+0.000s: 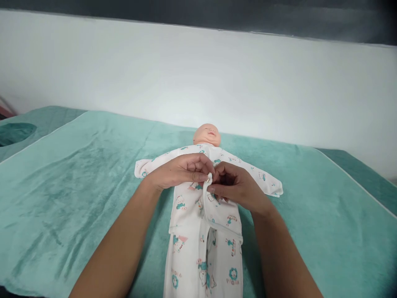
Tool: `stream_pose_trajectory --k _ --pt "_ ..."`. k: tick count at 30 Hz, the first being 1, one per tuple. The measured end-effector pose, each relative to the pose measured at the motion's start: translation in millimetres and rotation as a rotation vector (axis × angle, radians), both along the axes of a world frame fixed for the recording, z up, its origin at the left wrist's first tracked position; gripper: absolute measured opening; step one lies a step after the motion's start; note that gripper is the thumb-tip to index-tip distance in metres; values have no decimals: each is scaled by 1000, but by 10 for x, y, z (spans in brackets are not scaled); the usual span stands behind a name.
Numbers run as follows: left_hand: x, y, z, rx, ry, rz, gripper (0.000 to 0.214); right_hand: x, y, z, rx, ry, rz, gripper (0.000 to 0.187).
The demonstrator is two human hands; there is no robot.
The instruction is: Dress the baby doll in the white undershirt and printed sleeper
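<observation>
A baby doll (pixel 207 135) lies on its back, head toward the wall. It wears a white baby jacket (pixel 186 209) printed with small animals, its sleeves spread to both sides, and matching trousers (pixel 175 265). Over the doll's chest, my left hand (pixel 194 167) pinches the jacket's front edge between thumb and fingers. Close against it, my right hand (pixel 231 182) grips the same edge from the other side, fingers curled. A bit of the white edge stands up between my fingertips. Below my hands the front flap hangs slightly apart. Whatever fastener is there is too small to make out.
A green towel-like cover (pixel 93 186) with a pale seam spreads under the doll, slightly wrinkled at left. The bed behind it has an oval opening (pixel 15 133) at far left. A white wall (pixel 198 74) rises directly behind, with a dark band above.
</observation>
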State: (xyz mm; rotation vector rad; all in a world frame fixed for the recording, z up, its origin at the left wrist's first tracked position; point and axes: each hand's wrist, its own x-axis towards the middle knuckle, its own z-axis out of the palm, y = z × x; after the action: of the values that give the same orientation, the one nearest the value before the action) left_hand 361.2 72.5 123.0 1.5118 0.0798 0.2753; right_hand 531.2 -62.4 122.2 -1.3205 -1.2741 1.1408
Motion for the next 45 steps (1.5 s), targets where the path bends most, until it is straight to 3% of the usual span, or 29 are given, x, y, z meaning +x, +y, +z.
stream_pose_trajectory --k 9,17,29,45 --pt "-37 4 48 131 60 57 16 12 4 -15 -1 17 -41 26" --pt "2 -14 60 138 101 126 17 8 25 -37 23 52 -38 25" --pt "-4 -23 114 142 138 85 14 12 24 -61 15 31 -26 27" --pt "18 -146 195 405 261 183 16 21 25 -52 8 48 8 29"
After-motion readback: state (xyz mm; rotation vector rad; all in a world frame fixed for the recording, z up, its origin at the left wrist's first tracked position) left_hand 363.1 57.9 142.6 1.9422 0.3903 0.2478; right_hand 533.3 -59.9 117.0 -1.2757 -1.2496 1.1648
